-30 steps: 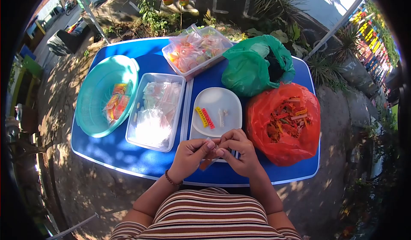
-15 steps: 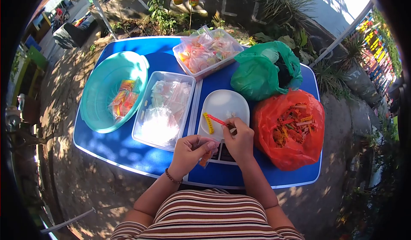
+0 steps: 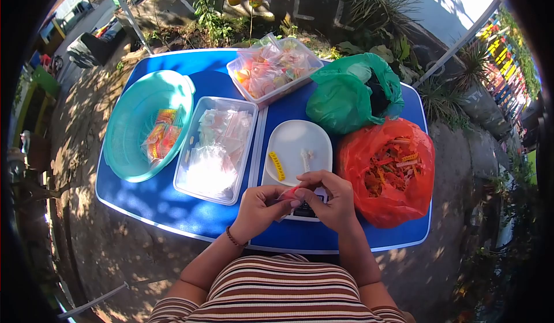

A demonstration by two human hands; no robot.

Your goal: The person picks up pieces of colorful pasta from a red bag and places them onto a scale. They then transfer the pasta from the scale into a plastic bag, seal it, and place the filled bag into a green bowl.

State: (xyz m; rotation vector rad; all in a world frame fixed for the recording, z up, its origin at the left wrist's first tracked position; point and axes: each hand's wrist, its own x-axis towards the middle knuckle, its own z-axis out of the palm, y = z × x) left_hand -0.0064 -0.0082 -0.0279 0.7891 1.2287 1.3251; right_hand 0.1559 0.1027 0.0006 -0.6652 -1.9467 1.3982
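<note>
My left hand (image 3: 258, 210) pinches a small clear plastic bag (image 3: 283, 196) in front of the scale. Fingers of my right hand (image 3: 334, 203) are closed at the bag's mouth, on a red crinkled strip (image 3: 292, 191) that is mostly hidden. Just beyond my hands is a white kitchen scale (image 3: 290, 138), its display partly covered by my right hand. On its pan lie a yellow crinkled strip (image 3: 277, 166) and a small whitish piece (image 3: 306, 158).
A red plastic bag (image 3: 352, 179) of coloured strips stands right, with a green bag (image 3: 329, 106) behind. Left are a tub of clear bags (image 3: 252, 144) and a teal basket (image 3: 118, 132) with filled packets. Another tub (image 3: 271, 100) of packets sits at the back of the blue table (image 3: 156, 207).
My right hand has brought the red strip from over the scale pan down to the small bag in my left hand. The view has shifted slightly.
</note>
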